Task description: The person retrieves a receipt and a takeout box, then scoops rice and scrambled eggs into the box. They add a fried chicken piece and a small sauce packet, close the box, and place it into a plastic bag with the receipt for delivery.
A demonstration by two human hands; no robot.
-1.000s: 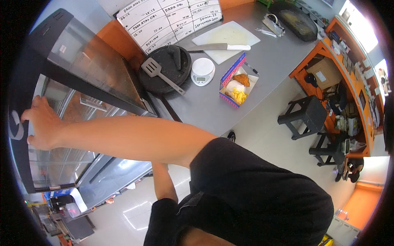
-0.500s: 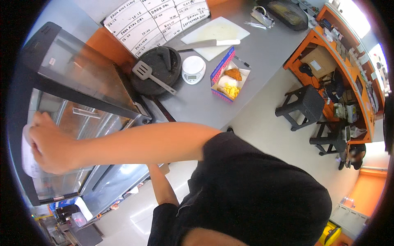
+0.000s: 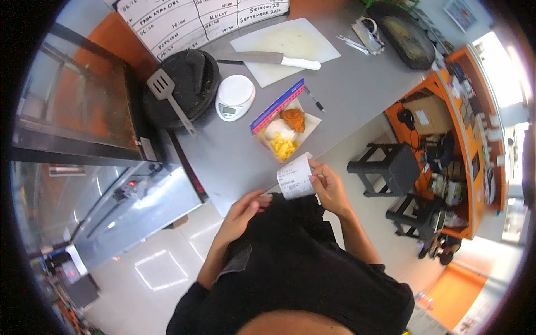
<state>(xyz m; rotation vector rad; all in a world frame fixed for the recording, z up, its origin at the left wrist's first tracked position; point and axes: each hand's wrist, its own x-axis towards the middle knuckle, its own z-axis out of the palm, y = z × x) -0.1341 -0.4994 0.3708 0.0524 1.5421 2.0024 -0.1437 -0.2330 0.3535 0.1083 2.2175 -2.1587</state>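
A white paper receipt with print on it is pinched between the thumb and fingers of my right hand, just off the table's near edge. My left hand is to the left of the receipt, apart from it, with its fingers extended and the thumb away from them; a small pale spot at its fingertips is too small to make out. Beyond the receipt stands an open food box, blue and pink outside. Inside are a piece of fried chicken, a white mound that looks like rice, and yellow pieces.
On the grey table are a white kitchen scale, a black pan bearing a slotted spatula, a knife on a cutting board, and a pen. A glass cabinet flanks the left; black stools stand right.
My right arm has come back from the glass cabinet at far left, where its hand was at a white thing. Both hands are now in front of me, the right holding the receipt.
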